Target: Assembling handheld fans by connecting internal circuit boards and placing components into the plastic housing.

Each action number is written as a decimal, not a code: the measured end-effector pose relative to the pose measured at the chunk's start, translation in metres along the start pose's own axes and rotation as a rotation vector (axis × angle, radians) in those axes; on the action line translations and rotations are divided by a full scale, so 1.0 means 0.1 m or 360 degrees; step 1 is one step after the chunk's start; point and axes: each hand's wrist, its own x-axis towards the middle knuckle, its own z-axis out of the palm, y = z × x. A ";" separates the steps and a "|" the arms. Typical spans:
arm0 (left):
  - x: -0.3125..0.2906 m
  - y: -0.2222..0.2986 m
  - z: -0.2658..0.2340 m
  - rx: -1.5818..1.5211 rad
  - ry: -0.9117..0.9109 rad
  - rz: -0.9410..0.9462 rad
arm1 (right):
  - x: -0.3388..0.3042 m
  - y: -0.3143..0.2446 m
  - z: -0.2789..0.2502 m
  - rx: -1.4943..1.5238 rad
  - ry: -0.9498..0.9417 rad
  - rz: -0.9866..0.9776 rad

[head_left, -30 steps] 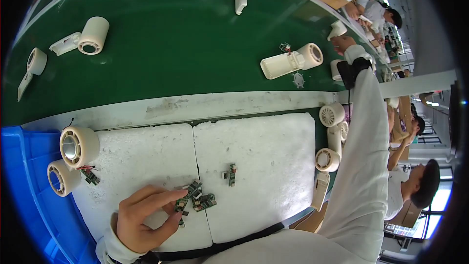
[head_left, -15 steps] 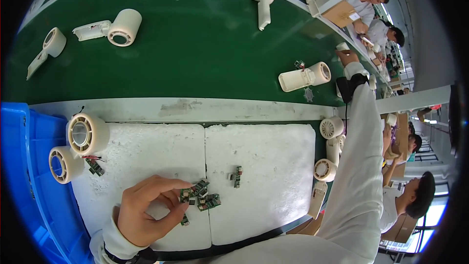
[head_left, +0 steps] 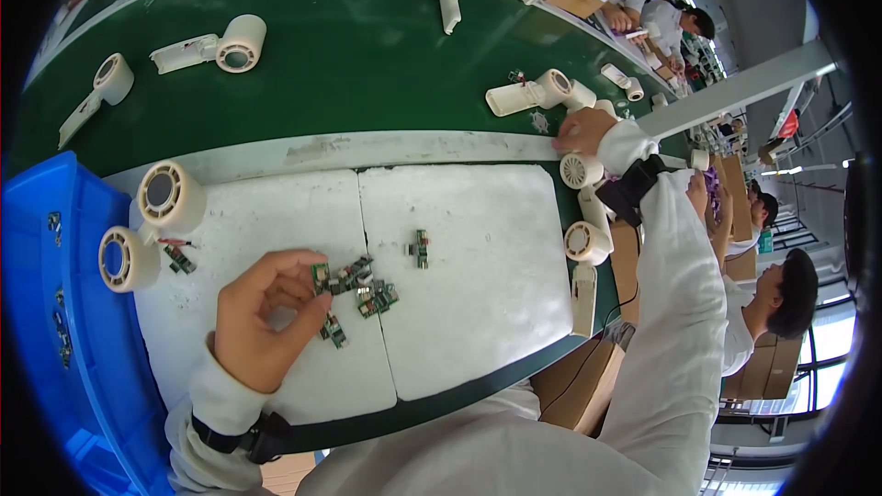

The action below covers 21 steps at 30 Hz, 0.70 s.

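My left hand (head_left: 271, 317) pinches a small green circuit board (head_left: 320, 277) between thumb and fingertips, over the white foam pad (head_left: 478, 312). Touching or close beside that board are other small boards (head_left: 377, 298), and one more board (head_left: 334, 331) lies just below the fingertips. A separate board (head_left: 421, 249) rests on the pad farther right. My right hand (head_left: 588, 131) is stretched out to the belt's near edge, fingers curled round a cream handheld fan (head_left: 579, 95); its palm side is hidden. Just below that hand stands a fan with a slotted grille (head_left: 580, 170).
A blue bin (head_left: 110, 312) with several boards in it stands at the left. Two fan heads (head_left: 172, 197) and a wired board (head_left: 179, 259) sit beside it. More open fans (head_left: 241, 43) lie on the green belt (head_left: 340, 55). Co-workers (head_left: 735, 303) are at the right.
The view has shifted. My right hand has come nearer from far across the belt, with the cream fan now beside it. My left hand still pinches a board among the others.
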 end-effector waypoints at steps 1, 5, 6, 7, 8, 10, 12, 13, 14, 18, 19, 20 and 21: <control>0.00 -0.02 0.02 0.0011 0.0035 0.0030 | -0.04 0.02 0.05 0.0007 0.0005 0.0003; 0.03 0.03 0.10 0.0006 0.0014 0.0124 | -0.11 0.10 0.14 0.0157 0.0258 -0.0164; 0.02 0.04 0.10 0.0026 0.0029 0.0131 | -0.12 0.07 0.15 0.0152 0.0306 -0.0093; 0.02 0.04 0.11 0.0052 0.0033 0.0147 | -0.12 0.04 0.16 0.0147 0.0352 -0.0022; -0.01 0.04 0.11 0.0079 0.0049 0.0156 | -0.11 -0.03 0.17 0.0141 0.0392 0.0037; -0.02 0.03 0.13 0.0126 0.0098 0.0154 | -0.10 -0.16 0.18 0.0092 0.0442 0.0069; -0.01 -0.03 0.13 0.0081 0.0108 0.0201 | -0.07 -0.31 0.20 -0.0027 0.0533 0.0197; -0.02 -0.01 0.13 0.0058 0.0112 0.0227 | -0.01 -0.30 0.21 -0.0020 0.0532 0.0159; 0.00 0.00 0.14 0.0066 0.0136 0.0218 | 0.10 -0.18 0.24 0.0013 0.0553 0.0142; 0.06 0.05 0.16 0.0055 0.0034 0.0237 | 0.46 0.24 0.25 0.0332 0.0403 0.0184; 0.06 0.04 0.15 0.0059 0.0045 0.0235 | 0.50 0.22 0.24 0.0472 0.0318 0.0209; 0.05 0.02 0.14 0.0062 0.0054 0.0235 | 0.53 0.23 0.24 0.0463 0.0308 0.0189; 0.03 0.01 0.11 0.0068 0.0077 0.0230 | 0.53 0.16 0.24 0.0530 0.0302 0.0143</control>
